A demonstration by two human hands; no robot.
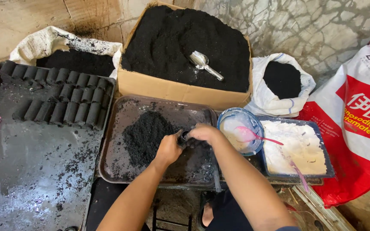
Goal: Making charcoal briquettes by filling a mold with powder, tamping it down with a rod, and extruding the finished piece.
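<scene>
Both my hands meet over a dark metal tray [112,164] that holds a heap of black powder [144,134]. My left hand [168,149] grips a small black tube-shaped mould [184,137] from the left. My right hand [204,132] closes over the mould from the right and top. Only the mould's round open end shows between the fingers. The powder heap lies just left of my left hand.
A big flat tray [31,171] on the left carries rows of black cylinders [65,109]. Behind stand a cardboard box of black powder [185,40] with a metal scoop [204,64], two white sacks, a bowl with a pink spoon [240,128], a blue tray of white powder [296,147], and a red-and-white bag [360,119].
</scene>
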